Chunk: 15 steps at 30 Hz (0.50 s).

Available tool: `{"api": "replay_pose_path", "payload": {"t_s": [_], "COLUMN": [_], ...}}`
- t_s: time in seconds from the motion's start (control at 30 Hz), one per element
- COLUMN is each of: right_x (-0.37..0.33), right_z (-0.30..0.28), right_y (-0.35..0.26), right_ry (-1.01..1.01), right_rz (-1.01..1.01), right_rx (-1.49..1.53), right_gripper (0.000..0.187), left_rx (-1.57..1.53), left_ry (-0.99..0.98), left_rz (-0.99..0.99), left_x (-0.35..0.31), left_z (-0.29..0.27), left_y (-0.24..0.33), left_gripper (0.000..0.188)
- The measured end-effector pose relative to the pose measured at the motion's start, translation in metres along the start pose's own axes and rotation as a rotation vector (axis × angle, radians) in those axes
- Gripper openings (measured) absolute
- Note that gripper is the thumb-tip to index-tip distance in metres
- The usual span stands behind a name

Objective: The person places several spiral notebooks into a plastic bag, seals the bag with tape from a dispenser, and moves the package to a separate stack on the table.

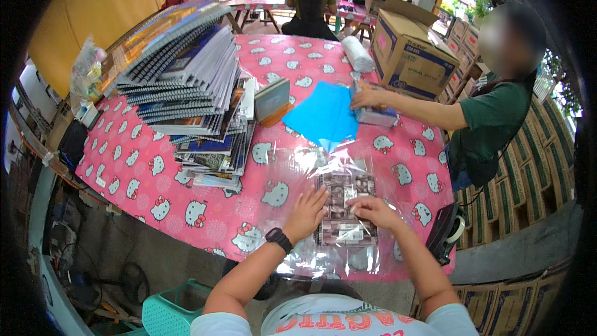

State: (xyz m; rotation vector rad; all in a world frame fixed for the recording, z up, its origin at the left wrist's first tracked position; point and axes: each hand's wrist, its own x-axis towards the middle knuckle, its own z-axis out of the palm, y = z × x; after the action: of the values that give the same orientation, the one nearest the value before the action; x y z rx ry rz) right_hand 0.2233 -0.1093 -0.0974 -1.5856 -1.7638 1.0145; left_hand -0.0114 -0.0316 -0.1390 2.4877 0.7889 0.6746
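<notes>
Surface [205,211]: table under a pink cartoon-cat vinyl cloth, carrying everything.

Big leaning stack of spiral-bound notebooks [186,81] fills the far-left part and fans toward the left edge. Open brown cardboard carton [407,50] at the far-right corner, white roll [358,54] just beside it. Blue plastic sheet [324,115] lies mid-surface. A co-worker's hand [367,98] from the right edge presses on a small wrapped bundle [376,113] touching that sheet.

Task item: dark printed notebook pack [346,208] lying flat inside a clear plastic sleeve [292,180], close to the near edge, right of centre.

Left hand [306,211]: grip spread open, palm flat on the sleeve at the pack's left side, wristwatch on. Right hand [372,210]: fingers pinched together on the pack's upper right part; whether on the plastic or on the cover, can't tell.

Step, as judged: bagging/seating the pack in the sleeve, midway. Next move likely calls for holding the pack down with the left while the right pulls the film taut and closes the open end.

In the way: loose film bunching around the pack; the notebook stack overhangs close on the left. Black tape dispenser [449,229] hangs at the near-right edge, within reach. Teal plastic stool [174,308] sits on the floor below the near edge.
</notes>
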Motion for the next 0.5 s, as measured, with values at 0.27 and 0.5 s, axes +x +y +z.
{"api": "replay_pose_path", "payload": {"t_s": [0.27, 0.5], "right_x": [-0.007, 0.013], "right_z": [-0.002, 0.021], "right_y": [0.006, -0.021], "right_ry": [-0.042, -0.012], "right_rz": [0.086, 0.202], "right_rx": [-0.68, -0.699], "right_gripper": [0.101, 0.113], "left_rx": [-0.174, -0.043], "left_ry": [-0.038, -0.151], "left_rz": [-0.019, -0.001], "left_x": [0.001, 0.012], "left_z": [0.016, 0.009], "left_y": [-0.003, 0.002], "left_gripper": [0.055, 0.054]}}
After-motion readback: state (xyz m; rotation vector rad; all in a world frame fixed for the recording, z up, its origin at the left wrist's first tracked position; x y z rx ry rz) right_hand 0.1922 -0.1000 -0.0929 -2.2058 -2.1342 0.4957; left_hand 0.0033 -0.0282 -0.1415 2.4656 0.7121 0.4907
